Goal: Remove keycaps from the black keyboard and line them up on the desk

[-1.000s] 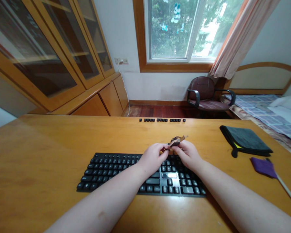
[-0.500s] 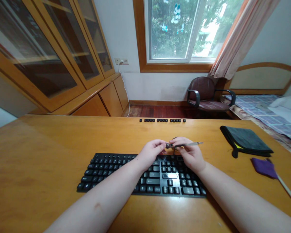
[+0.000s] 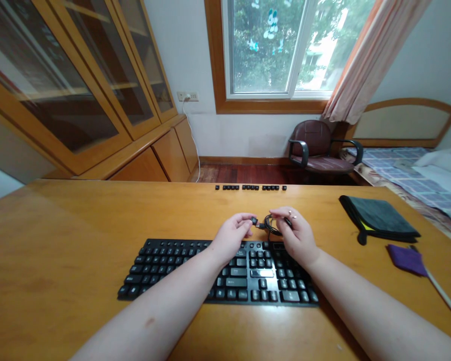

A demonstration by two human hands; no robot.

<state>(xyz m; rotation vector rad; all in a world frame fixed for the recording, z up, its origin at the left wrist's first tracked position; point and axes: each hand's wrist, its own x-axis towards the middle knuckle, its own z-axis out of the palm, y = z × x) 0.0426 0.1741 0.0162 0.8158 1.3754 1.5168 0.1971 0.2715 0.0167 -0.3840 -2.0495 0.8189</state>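
Between the fingertips of my left hand (image 3: 233, 235) is a small black keycap (image 3: 254, 220), held above the back of the keyboard. My right hand (image 3: 296, 235) is closed around a small dark tool (image 3: 287, 222) with two thin metal tips; the fingers hide much of it. A coiled black cable (image 3: 272, 225) with a USB plug (image 3: 261, 226) lies between my hands, its plug close to the left fingertips. Under my forearms sits the black keyboard (image 3: 231, 282), its left part half covered by my left arm.
Several loose keycaps (image 3: 250, 187) stand in a row along the desk's far edge. To the right are a folded grey cloth (image 3: 383, 216) and a purple brush-like item (image 3: 406, 259) with a pale handle. Beyond the desk (image 3: 67, 250) stands a chair (image 3: 313, 143).
My right hand has turned the tool, which pointed rightward before, away from the left fingers. The keycap now shows in my left fingertips, and the cable coil is uncovered.
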